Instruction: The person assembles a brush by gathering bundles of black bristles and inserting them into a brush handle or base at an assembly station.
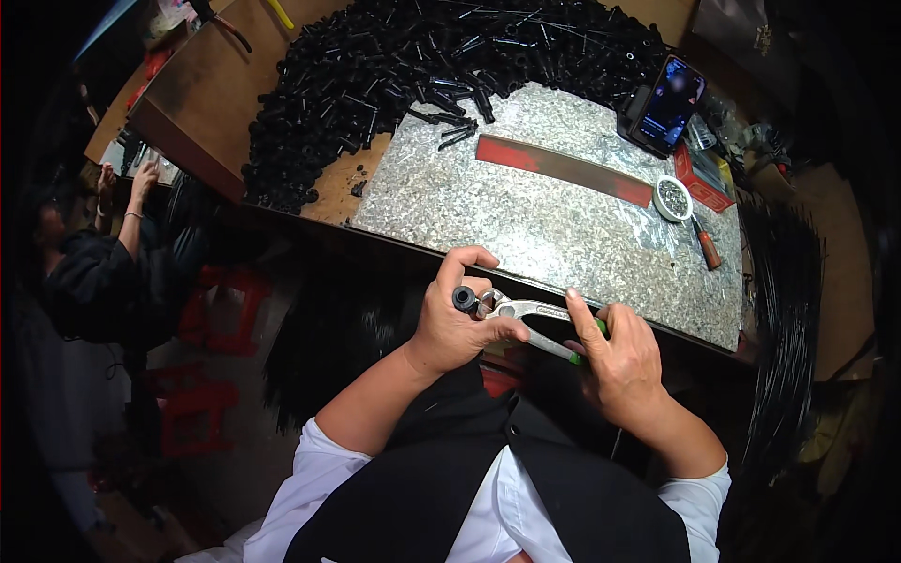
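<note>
your left hand (460, 324) pinches the black tube (465, 298); right hand (619, 361) wraps the pliers (526, 314); squeeze squarely, tube steady.

A slab (563, 216) lay on the bench (206, 84), with a heap of tubes (375, 66) behind it and to its left. On the slab lay a strip (563, 169); right of it stood a bowl (672, 198), a box (702, 178) and a phone (668, 103). The hands (460, 319) (619, 361) were at the slab's near edge, pliers (535, 324) between them.
</note>
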A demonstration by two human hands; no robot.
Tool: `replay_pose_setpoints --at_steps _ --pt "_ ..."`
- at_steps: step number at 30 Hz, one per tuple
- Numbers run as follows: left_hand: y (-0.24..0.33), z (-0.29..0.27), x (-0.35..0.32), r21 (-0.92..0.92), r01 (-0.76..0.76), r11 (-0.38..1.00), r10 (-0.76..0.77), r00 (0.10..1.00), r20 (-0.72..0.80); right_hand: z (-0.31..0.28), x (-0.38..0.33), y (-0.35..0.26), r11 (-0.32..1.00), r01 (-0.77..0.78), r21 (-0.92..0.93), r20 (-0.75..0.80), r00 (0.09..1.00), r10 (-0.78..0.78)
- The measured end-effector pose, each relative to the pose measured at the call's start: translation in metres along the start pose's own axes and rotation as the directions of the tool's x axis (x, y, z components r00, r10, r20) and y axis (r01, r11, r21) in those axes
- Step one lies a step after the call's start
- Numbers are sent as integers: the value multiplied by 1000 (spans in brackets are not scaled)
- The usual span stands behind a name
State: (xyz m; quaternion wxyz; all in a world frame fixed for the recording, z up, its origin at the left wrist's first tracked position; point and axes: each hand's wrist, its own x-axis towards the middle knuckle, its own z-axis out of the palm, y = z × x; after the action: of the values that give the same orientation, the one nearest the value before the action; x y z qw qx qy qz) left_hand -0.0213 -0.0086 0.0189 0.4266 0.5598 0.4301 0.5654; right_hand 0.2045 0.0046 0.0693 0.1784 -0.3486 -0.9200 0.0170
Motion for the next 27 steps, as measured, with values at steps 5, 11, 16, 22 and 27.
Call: replay_pose_setpoints --at_steps 5,11,16,22,27 --pt "4 5 0 -52 51 997 -53 998 -39 -4 0 2 999 18 -42 7 1000 -18" --pt "-1 6 -2 -43 25 999 -26 999 -24 -8 0 5 990 46 -133 28 999 -43" --pt "-4 5 -2 -27 10 1000 -10 1000 -10 -15 2 7 974 125 -187 25 992 -122" --pt "-8 9 0 117 -51 992 55 998 -29 -20 -3 9 987 105 -122 84 992 -95" --pt "-11 8 4 85 -70 994 68 997 31 -28 -3 6 998 -18 65 237 971 2"
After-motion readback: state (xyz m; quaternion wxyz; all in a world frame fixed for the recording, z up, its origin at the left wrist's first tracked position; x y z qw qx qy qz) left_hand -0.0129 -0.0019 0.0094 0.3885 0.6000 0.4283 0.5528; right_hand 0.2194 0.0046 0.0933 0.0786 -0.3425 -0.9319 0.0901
